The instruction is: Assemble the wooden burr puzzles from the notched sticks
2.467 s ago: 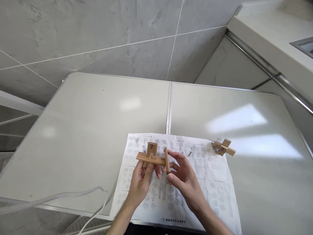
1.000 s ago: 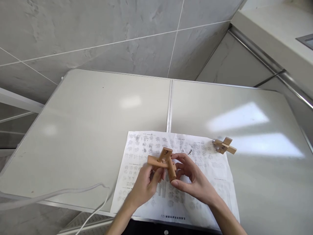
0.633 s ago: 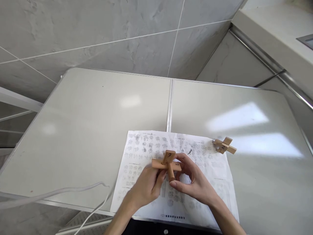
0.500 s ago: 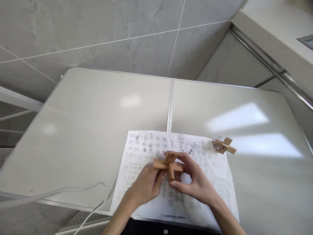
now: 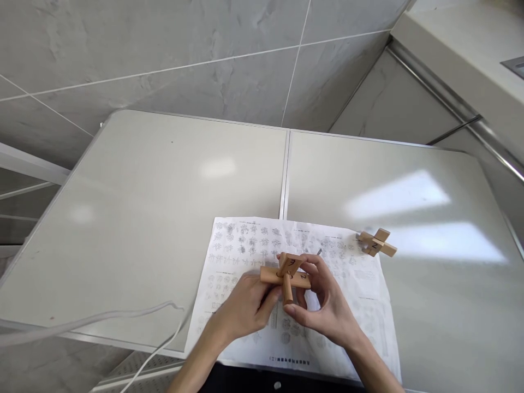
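Between my hands is a wooden interlocking puzzle (image 5: 287, 277) made of crossed bars, with dark numbers on two of its faces. My left hand (image 5: 248, 307) grips it from the left and below, thumb against its underside. On the other side my right hand (image 5: 327, 303) holds it, with the thumb at the lower end of the short front bar and the fingers round the back and right. A large printed sheet (image 5: 347, 338) lies under both hands, covered in small diagrams. At its upper right corner rests a second wooden cross puzzle (image 5: 377, 243) marked with a 2.
The white folding table (image 5: 164, 191) has a metal seam down its middle. A white cable (image 5: 118, 315) crosses the left front edge. Grey tiled wall (image 5: 164, 38) stands behind, and a pale counter (image 5: 462, 49) juts in at the upper right.
The puzzle in my hands has shifted slightly to the right and turned a little. My fingers have barely moved, and the second puzzle stays where it was.
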Motion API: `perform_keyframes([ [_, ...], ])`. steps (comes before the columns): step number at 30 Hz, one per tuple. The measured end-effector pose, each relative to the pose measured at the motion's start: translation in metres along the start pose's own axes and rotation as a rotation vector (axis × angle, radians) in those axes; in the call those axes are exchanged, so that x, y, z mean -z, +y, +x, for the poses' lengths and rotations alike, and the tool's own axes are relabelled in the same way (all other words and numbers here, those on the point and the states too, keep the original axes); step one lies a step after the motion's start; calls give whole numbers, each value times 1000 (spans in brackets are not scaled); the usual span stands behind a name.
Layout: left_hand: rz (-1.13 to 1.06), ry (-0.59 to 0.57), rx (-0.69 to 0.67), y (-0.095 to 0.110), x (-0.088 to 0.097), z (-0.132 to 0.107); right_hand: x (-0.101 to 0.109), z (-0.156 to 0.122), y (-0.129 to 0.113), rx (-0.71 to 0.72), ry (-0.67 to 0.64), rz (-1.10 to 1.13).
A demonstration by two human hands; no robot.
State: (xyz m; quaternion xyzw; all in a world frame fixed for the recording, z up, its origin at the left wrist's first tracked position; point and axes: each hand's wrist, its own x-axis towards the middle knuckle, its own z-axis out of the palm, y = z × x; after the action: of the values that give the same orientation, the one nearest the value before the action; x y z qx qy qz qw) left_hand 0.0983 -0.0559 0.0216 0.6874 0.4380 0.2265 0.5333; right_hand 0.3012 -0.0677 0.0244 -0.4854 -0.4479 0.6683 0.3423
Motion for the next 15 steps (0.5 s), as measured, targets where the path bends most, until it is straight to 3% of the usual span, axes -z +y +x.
perform_keyframes([
  [15,-62,74,-19,-2,0,-2,-18,-4,3,27,146,103],
])
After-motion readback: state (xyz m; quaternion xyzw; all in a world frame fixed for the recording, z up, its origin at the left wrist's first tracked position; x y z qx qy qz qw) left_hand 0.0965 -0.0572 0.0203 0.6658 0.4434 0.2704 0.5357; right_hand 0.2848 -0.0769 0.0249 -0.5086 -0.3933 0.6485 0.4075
